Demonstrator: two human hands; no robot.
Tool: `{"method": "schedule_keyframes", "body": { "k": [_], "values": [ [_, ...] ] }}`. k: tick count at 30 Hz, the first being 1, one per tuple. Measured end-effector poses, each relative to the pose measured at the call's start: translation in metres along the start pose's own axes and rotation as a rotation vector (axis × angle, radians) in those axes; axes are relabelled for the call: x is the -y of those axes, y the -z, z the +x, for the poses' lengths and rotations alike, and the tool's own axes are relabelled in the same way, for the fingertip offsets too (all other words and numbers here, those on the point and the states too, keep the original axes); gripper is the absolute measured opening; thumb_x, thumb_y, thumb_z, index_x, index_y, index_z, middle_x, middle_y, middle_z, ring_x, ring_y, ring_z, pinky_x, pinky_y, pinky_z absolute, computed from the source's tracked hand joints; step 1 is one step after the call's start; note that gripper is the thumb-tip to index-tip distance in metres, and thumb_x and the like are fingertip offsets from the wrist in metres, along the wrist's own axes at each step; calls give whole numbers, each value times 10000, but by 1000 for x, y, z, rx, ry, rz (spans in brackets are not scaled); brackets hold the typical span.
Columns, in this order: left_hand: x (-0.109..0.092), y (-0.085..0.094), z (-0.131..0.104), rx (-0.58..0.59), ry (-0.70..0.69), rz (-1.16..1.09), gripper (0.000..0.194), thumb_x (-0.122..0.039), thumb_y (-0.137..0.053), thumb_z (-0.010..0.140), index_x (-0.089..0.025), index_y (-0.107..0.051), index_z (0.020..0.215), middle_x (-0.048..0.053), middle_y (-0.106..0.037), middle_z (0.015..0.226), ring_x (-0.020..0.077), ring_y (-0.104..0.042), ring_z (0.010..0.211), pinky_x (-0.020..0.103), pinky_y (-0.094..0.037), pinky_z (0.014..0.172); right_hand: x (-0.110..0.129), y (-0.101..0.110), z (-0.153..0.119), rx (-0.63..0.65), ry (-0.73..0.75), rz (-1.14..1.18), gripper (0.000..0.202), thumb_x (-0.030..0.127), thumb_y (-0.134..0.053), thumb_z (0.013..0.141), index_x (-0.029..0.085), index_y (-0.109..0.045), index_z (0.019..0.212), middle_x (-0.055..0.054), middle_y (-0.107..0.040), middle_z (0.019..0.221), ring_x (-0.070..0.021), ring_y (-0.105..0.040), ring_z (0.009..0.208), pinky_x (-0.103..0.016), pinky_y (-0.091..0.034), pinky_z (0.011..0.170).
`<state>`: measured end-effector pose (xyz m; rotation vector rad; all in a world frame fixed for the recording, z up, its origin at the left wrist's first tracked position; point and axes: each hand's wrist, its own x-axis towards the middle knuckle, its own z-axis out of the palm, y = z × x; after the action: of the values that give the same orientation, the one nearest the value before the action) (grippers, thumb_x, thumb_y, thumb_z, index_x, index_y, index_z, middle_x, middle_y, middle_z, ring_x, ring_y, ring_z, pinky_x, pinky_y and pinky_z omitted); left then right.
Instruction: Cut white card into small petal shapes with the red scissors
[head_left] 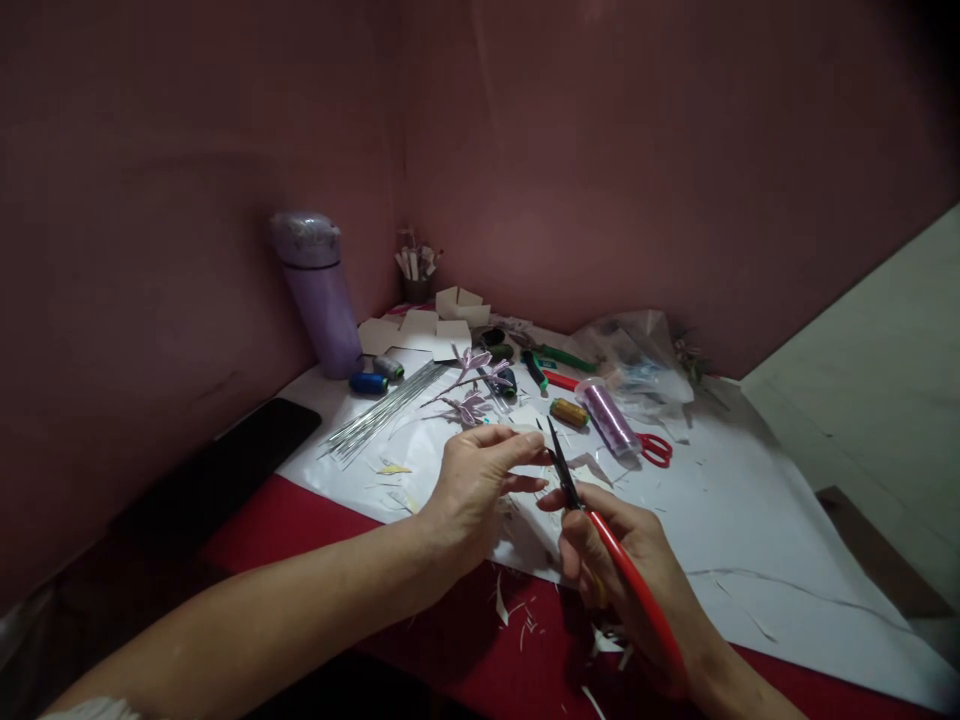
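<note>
My left hand (480, 485) is raised over the front part of the white sheet, thumb and forefinger pinched together. What it pinches is too small to make out. My right hand (619, 550) is wrapped round red-handled scissors (634, 580). Their dark blades point up and are slightly apart, close to my left fingertips. Behind my left hand, a purple flower stem (469, 382) lies on the white sheet (727, 500). Thin metal wires (390, 408) lie in a bundle to its left.
A purple bottle (322, 300) stands at the left wall. Thread spools (369, 383), a tube of purple material (609, 418), red scissor handles (655, 450), green-handled pliers (562, 356) and a plastic bag (637, 365) lie around. Paper scraps litter the red cloth (465, 640).
</note>
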<state>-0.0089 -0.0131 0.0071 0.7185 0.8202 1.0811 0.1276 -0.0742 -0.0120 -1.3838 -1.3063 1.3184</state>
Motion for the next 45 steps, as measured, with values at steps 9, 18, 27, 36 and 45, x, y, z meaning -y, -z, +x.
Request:
{"method": "schedule_keyframes", "body": {
  "k": [9,18,27,36,45],
  "values": [
    [2,0,-1,20,-9,-9,164,-239,-717,662,-113,-614,643,59,-655,709,145,-612,658,263,-464,612,-2,2,1,1,24,-25,421,551,-558,796,167,-557,966,54,-466,500,-69,-340,388,-195,-257,372],
    [2,1,-3,53,-4,-32,179,-257,-722,675,-109,-623,654,55,-652,703,138,-611,645,252,-472,596,-3,2,1,12,39,-20,367,526,-545,820,187,-564,958,53,-465,515,-68,-334,403,-190,-251,378],
    [3,1,-1,57,6,-36,192,-262,-728,673,-101,-627,649,66,-656,704,139,-612,622,253,-473,591,-3,2,1,-4,53,-23,382,539,-550,808,179,-568,934,59,-456,505,-66,-330,402,-180,-252,371],
    [4,1,-2,46,-12,-50,171,-238,-719,686,-107,-617,645,65,-658,709,140,-617,655,243,-471,597,-4,0,1,-23,54,6,399,535,-570,795,164,-558,939,64,-465,479,-59,-329,377,-176,-263,362],
    [3,0,-3,40,-8,-60,158,-219,-718,682,-108,-611,648,61,-656,704,137,-614,651,245,-474,597,-5,-1,1,-26,41,33,407,537,-587,781,166,-546,942,73,-437,472,-56,-309,382,-175,-245,360]
  ]
}}
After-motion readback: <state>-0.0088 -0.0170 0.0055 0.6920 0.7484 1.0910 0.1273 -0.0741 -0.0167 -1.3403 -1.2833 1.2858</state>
